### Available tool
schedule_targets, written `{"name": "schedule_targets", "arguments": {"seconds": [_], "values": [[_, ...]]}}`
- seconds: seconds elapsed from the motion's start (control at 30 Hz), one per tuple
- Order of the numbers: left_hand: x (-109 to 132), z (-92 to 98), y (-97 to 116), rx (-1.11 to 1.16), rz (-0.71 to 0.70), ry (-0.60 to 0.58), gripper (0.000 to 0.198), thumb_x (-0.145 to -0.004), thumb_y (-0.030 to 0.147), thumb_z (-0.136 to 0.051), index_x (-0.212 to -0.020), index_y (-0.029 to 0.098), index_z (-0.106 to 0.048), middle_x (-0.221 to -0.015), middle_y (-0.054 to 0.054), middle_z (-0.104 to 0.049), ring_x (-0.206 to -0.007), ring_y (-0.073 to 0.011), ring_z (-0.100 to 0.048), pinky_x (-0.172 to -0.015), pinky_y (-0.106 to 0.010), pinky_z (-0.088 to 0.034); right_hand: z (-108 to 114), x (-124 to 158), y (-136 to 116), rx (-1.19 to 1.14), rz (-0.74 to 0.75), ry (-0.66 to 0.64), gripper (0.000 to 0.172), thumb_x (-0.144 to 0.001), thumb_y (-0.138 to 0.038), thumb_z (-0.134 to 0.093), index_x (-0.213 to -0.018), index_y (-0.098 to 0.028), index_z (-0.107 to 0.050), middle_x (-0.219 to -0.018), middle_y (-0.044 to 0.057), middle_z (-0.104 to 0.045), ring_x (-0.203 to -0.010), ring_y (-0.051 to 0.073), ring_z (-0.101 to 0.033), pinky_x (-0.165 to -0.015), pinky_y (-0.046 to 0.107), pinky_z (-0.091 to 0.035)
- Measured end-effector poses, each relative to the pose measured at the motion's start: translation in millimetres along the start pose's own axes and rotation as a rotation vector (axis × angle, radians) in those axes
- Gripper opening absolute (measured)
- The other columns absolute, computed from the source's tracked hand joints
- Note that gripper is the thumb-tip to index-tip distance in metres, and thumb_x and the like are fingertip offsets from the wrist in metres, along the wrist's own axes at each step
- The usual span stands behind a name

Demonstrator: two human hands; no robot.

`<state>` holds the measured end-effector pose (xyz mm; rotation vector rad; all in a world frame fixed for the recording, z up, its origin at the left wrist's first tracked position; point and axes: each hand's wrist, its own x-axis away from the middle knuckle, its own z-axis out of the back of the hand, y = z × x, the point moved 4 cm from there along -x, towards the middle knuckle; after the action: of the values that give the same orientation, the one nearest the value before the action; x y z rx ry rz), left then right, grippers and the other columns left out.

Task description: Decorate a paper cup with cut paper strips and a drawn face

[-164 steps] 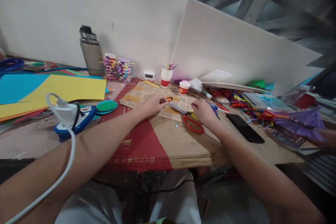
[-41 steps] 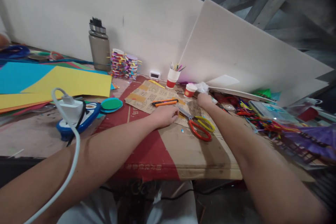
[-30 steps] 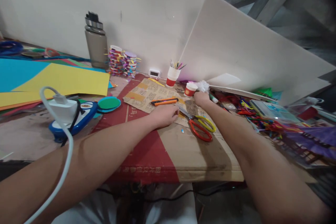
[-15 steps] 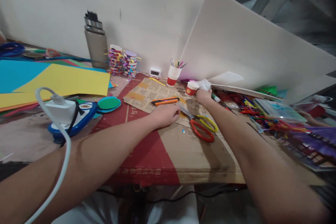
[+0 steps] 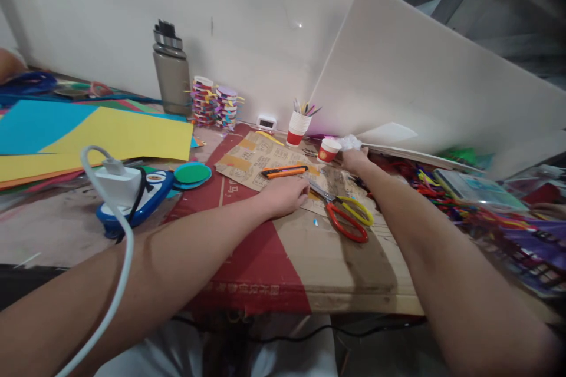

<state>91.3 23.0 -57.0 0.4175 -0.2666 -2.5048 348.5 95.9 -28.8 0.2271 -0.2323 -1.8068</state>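
My left hand (image 5: 289,195) rests on the cardboard with its fingers curled in. Whatever they may hold is hidden. Just beyond it lies an orange utility knife (image 5: 285,172) on a printed brown paper sheet (image 5: 247,156). Large scissors (image 5: 349,218) with one red and one yellow handle lie to its right, blades close to the fingers. My right hand (image 5: 355,161) reaches to the back of the table, right of a red and white paper cup (image 5: 328,151) and in front of a crumpled clear plastic bag (image 5: 351,142). Its fingers are mostly hidden.
Pens stand in stacked cups (image 5: 298,128) near a small digital clock (image 5: 266,123). A grey bottle (image 5: 172,73), two ribboned cup stacks (image 5: 203,101), coloured paper (image 5: 119,135) and a power strip (image 5: 141,203) with a white cable are left. A plastic case (image 5: 477,188) lies among colourful craft bits at right.
The view has shifted slightly. My right hand has moved a little right, away from the paper cup, and the green tube beside it no longer shows. My left hand stays in place.
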Motion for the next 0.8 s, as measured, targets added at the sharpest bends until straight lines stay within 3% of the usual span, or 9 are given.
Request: {"name": "schedule_targets", "arguments": {"seconds": [0.1, 0.27, 0.6, 0.8], "values": [[0, 0.1, 0, -0.001, -0.007, 0.004, 0.019, -0.09, 0.031, -0.045, -0.096, 0.022, -0.061, -0.1, -0.005, -0.07, -0.09, -0.023, -0.065, -0.072, -0.031, -0.047, 8, 7, 13, -0.02, -0.086, 0.031, 0.027, -0.087, -0.022, -0.052, -0.097, -0.009, -0.074, -0.104, 0.02, -0.071, -0.105, 0.034, -0.064, -0.094, 0.046, -0.044], [-2, 0.9, 0, 0.004, -0.011, 0.009, 0.017, -0.089, 0.031, -0.046, -0.092, 0.022, -0.06, -0.095, -0.005, -0.07, -0.084, -0.0219, -0.064, -0.067, -0.03, -0.044, 15, 16, 20, -0.101, -0.088, 0.063, 0.033, -0.091, -0.023, -0.045, -0.105, -0.011, -0.072, -0.106, 0.015, -0.072, -0.098, 0.027, -0.065, -0.08, 0.031, -0.048], [-2, 1.9, -1, 0.046, 0.016, -0.003, 0.016, -0.088, 0.032, -0.049, -0.091, 0.022, -0.062, -0.092, -0.004, -0.07, -0.085, -0.0215, -0.064, -0.069, -0.029, -0.044, 16, 31, 0, -0.181, 0.07, 0.001, 0.026, -0.083, -0.016, -0.058, -0.102, -0.018, -0.076, -0.098, 0.004, -0.076, -0.088, 0.017, -0.066, -0.074, 0.021, -0.047], [-3, 1.8, -2, 0.047, 0.009, 0.002, 0.015, -0.087, 0.031, -0.05, -0.09, 0.022, -0.061, -0.091, -0.004, -0.07, -0.081, -0.0211, -0.064, -0.066, -0.029, -0.042, 5, 39, -15, -0.12, 0.11, -0.067, 0.026, -0.083, -0.013, -0.059, -0.1, -0.015, -0.078, -0.097, 0.007, -0.077, -0.087, 0.017, -0.068, -0.078, 0.02, -0.048]]}}
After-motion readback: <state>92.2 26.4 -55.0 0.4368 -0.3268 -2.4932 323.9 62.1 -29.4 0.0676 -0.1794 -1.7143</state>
